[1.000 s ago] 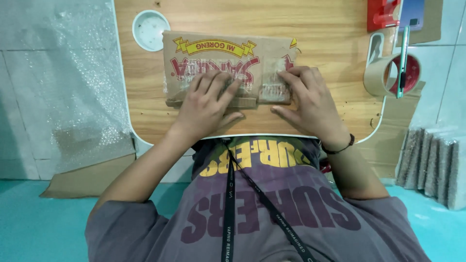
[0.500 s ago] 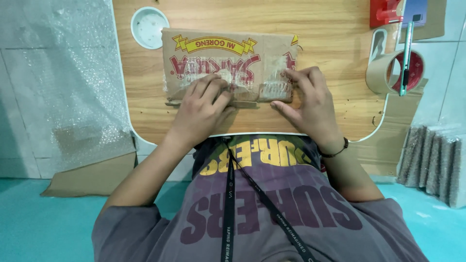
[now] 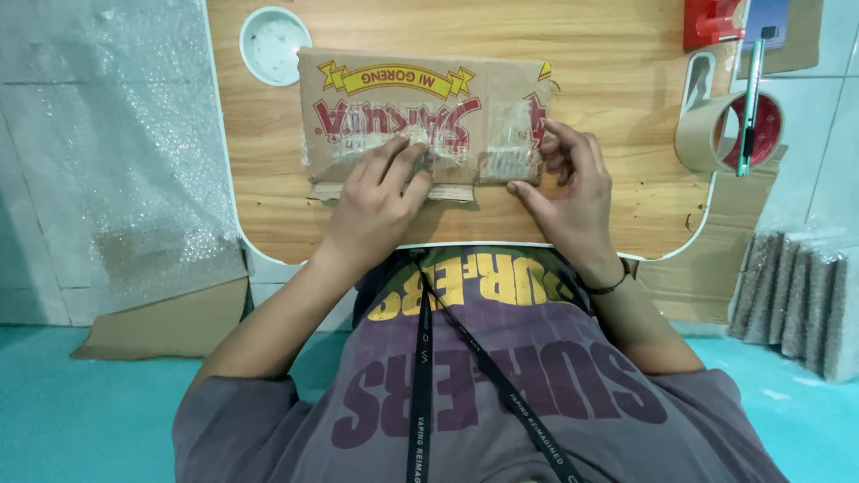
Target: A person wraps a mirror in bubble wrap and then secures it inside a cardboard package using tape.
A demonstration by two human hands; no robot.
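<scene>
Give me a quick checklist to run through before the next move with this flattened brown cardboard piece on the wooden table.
1. Left hand flat on the flattened brown cardboard piece: ok.
2. Right hand gripping the cardboard's right edge: ok.
3. Cardboard lying fully on the light wooden table: ok.
4. Roll of brown packing tape beside the right hand, apart from it: ok.
5. Green-handled utility knife resting across the tape roll, blade state: cannot tell.
6. Clear tape on the cardboard fully stuck down under the fingers: cannot tell.
</scene>
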